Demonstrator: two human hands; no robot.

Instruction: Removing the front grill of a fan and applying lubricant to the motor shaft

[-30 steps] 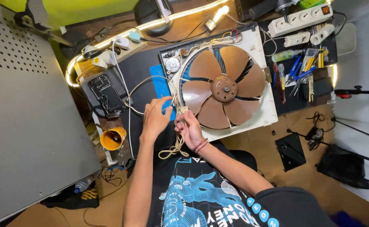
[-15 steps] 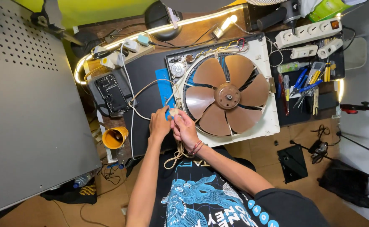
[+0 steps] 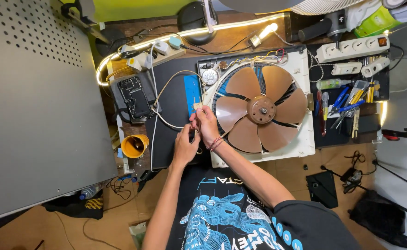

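A white square fan (image 3: 305, 143) with brown blades (image 3: 245, 83) lies flat on a black mat (image 3: 173, 88). My right hand (image 3: 207, 126) is at the fan's left edge, its fingers pinched on the end of a cream cord (image 3: 197, 105). My left hand (image 3: 185, 146) is just below and to the left, fingers closed on the same cord where it hangs off the table edge. A blue strip (image 3: 192, 90) lies on the mat above both hands.
An orange cup (image 3: 135, 146) and a dark opened device (image 3: 133, 95) sit left of the mat. Screwdrivers and pens (image 3: 347, 104) lie right of the fan, white power strips (image 3: 351, 48) behind it. A grey perforated panel (image 3: 36, 92) fills the left.
My left hand has left the blue strip and come down to the cord. My right hand has raised the cord's end toward the fan's edge. The view has shifted.
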